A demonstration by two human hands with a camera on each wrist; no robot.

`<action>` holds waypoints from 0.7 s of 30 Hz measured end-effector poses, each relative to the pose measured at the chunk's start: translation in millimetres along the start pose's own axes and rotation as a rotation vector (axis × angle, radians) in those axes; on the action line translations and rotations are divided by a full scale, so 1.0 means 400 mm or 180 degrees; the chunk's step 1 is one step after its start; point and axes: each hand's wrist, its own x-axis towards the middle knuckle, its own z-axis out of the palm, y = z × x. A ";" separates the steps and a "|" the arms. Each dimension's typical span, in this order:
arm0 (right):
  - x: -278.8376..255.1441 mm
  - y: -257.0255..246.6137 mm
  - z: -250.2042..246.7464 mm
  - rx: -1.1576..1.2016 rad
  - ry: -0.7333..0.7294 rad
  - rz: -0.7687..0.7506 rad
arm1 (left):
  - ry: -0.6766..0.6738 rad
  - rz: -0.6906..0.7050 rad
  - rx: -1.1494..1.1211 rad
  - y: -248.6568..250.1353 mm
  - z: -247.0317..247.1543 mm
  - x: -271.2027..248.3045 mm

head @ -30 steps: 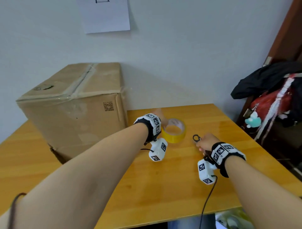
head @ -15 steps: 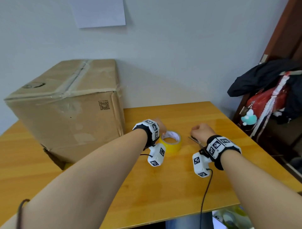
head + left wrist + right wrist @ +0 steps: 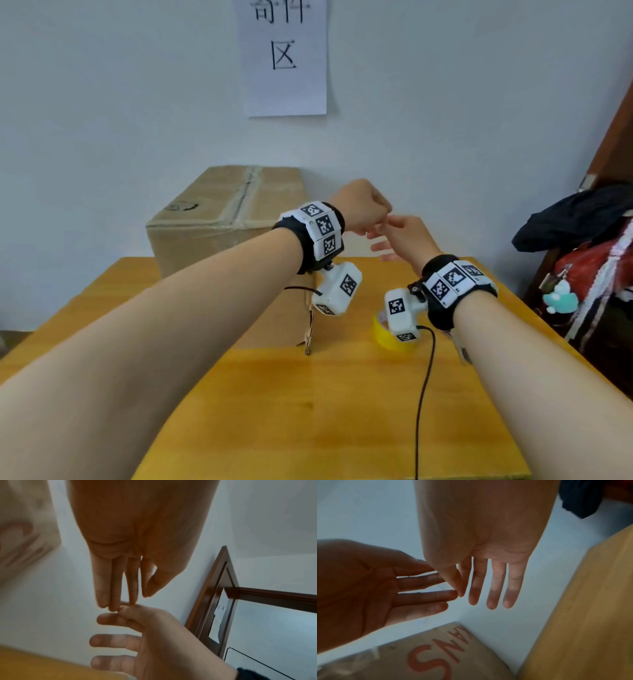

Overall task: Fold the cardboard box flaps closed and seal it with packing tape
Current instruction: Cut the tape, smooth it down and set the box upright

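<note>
The cardboard box (image 3: 219,219) stands at the back left of the wooden table (image 3: 342,411). Its top flaps lie flat under a strip of tape, and red letters show on its side (image 3: 436,655). A yellow tape roll (image 3: 380,334) lies on the table, half hidden by my right wrist camera. Both hands are raised above the table and meet to the right of the box. My left hand (image 3: 363,205) has straight fingers (image 3: 118,585) held together. My right hand (image 3: 400,236) pinches a left fingertip with thumb and forefinger (image 3: 458,588), its other fingers straight. Whether tape is between them, I cannot tell.
A paper sign (image 3: 284,58) hangs on the wall above the box. Dark clothing and a red bag (image 3: 582,240) are piled beyond the table's right edge. A black cable (image 3: 424,394) runs across the tabletop. A small grey object (image 3: 462,353) shows under my right forearm.
Both hands have lifted off the table and come together in the air. The left let go of the tape roll, and the right no longer holds the scissors. The head view has tipped upward.
</note>
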 end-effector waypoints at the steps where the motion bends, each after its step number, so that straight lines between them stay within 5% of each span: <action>1: -0.004 -0.028 0.013 0.0137 -0.0015 -0.0061 | 0.0160 0.0106 -0.0064 0.002 -0.034 -0.019; 5: -0.019 -0.107 0.060 0.0460 -0.0263 -0.0191 | 0.0600 0.0327 -0.0304 -0.003 -0.171 -0.086; 10: -0.019 -0.117 0.111 0.0586 -0.0781 -0.0156 | 0.0691 0.0138 0.0723 -0.051 -0.284 -0.153; 21: 0.018 -0.038 0.175 0.1259 -0.1015 -0.0499 | 0.0424 -0.0279 0.0728 -0.178 -0.259 -0.097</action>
